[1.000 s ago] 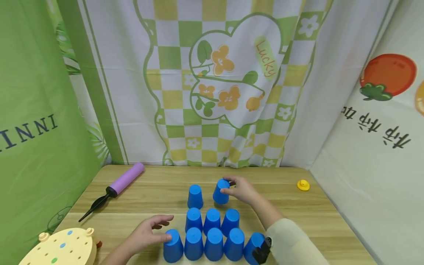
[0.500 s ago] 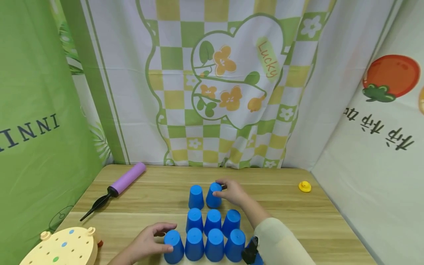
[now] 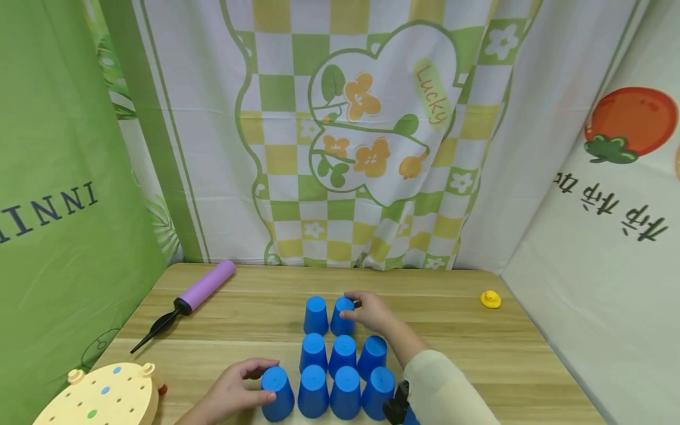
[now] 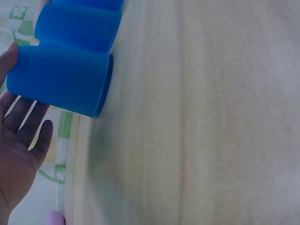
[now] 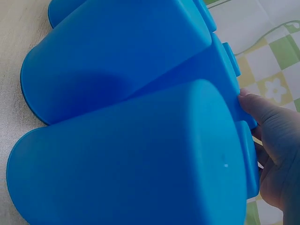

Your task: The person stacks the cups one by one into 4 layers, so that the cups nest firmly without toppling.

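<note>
Blue plastic cups stand upside down in three rows on the wooden table. My right hand (image 3: 370, 311) holds the right cup (image 3: 342, 319) of the back row by its upper part, thumb in front. That cup is next to the other back cup (image 3: 316, 317). My left hand (image 3: 237, 386) is around the leftmost front cup (image 3: 277, 395); in the left wrist view the thumb (image 4: 9, 57) is on one side and fingers pass behind the cup (image 4: 61, 77). In the right wrist view, large near cups (image 5: 126, 159) partly hide the right hand (image 5: 276, 145).
Three middle-row cups (image 3: 342, 356) and several front cups (image 3: 346, 394) stand between the hands; the right sleeve (image 3: 443, 386) covers part of one. A purple-and-black hand pump (image 3: 207, 287) and a cream round board (image 3: 103, 395) lie left, a yellow rubber duck (image 3: 490, 299) right. Curtains surround the table.
My right hand has carried its cup left and down, beside the other back cup. The left hand has moved further around the leftmost front cup.
</note>
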### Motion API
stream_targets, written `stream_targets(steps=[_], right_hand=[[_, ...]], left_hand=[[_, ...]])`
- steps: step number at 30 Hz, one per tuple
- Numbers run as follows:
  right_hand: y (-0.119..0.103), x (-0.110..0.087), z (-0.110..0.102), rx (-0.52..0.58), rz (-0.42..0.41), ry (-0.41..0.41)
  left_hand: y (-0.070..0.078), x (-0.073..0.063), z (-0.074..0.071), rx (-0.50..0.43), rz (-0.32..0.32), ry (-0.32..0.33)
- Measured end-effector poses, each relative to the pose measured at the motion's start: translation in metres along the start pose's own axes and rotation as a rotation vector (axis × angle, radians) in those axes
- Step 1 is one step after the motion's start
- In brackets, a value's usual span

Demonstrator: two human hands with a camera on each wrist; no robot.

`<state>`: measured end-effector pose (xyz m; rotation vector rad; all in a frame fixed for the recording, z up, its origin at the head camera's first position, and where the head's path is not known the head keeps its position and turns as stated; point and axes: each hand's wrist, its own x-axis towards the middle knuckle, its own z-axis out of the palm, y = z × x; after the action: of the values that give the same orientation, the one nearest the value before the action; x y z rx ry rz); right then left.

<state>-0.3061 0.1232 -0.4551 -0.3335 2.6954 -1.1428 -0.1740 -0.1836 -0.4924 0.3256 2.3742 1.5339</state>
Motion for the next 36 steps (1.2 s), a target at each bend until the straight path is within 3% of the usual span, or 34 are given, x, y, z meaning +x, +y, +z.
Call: stream_targets(steps=[15,25,36], right_hand=[[0.0,0.001,0.003,-0.009,0.009,-0.009],[0.002,-0.009,-0.008,0.045,-0.014,0.01],[0.012,-0.033,-0.03,0.061,-0.069,0.098]], left_hand=[[0.011,0.007,-0.018,0.049,0.021,0.205],[0.02,0.035,-0.028,0.068,0.035,0.363],[0.019,0.066,-0.023,0.062,0.028,0.427]])
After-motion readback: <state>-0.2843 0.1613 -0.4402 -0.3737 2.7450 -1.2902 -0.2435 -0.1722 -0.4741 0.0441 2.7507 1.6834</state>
